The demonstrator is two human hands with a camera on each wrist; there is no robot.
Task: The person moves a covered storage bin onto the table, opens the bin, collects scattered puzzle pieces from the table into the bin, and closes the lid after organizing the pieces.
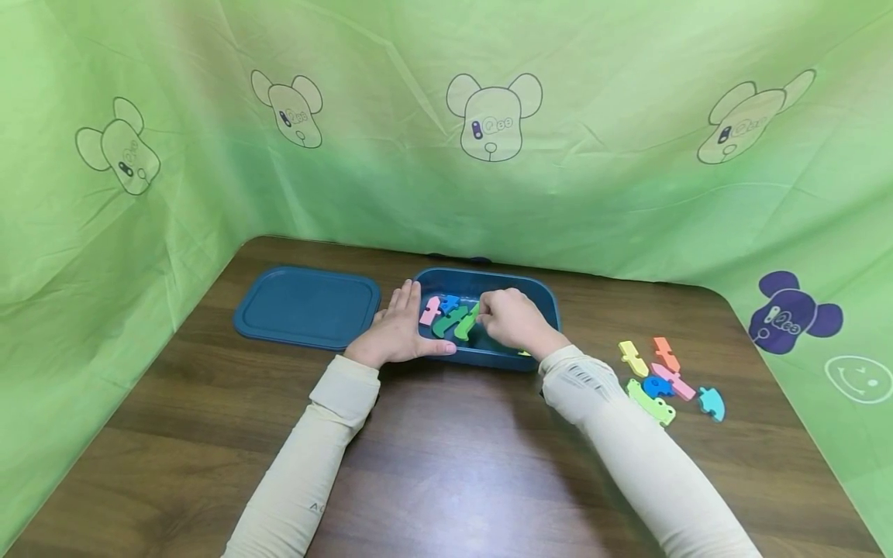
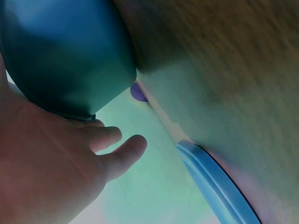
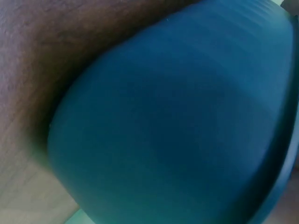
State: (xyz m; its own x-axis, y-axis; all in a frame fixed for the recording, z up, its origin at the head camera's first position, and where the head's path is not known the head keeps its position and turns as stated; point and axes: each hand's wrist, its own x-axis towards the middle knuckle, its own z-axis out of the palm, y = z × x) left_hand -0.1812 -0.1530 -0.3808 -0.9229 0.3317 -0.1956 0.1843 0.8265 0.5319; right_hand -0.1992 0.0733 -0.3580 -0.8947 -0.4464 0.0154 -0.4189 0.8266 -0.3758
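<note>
A dark blue plastic box (image 1: 495,360) stands on the table; in the right wrist view its outer wall (image 3: 163,121) fills most of the picture. My left hand (image 1: 398,329) rests on the box's left rim with fingers and thumb spread; the left wrist view shows this hand (image 2: 56,158) against the box (image 2: 74,60). Inside the box my right hand (image 1: 512,318), fingers curled, pinches a light green puzzle piece (image 1: 466,324). Beside that piece lie a dark green piece (image 1: 449,321), a pink piece (image 1: 429,311) and a blue piece (image 1: 449,301). A yellow bit (image 1: 525,353) shows below my right wrist.
The blue lid (image 1: 307,306) lies flat to the left of the box. On the right are loose puzzle pieces: yellow (image 1: 633,358), orange (image 1: 666,354), pink (image 1: 673,381), blue (image 1: 656,387), light green (image 1: 650,403) and turquoise (image 1: 712,404). A green curtain (image 1: 391,194) hangs behind the table.
</note>
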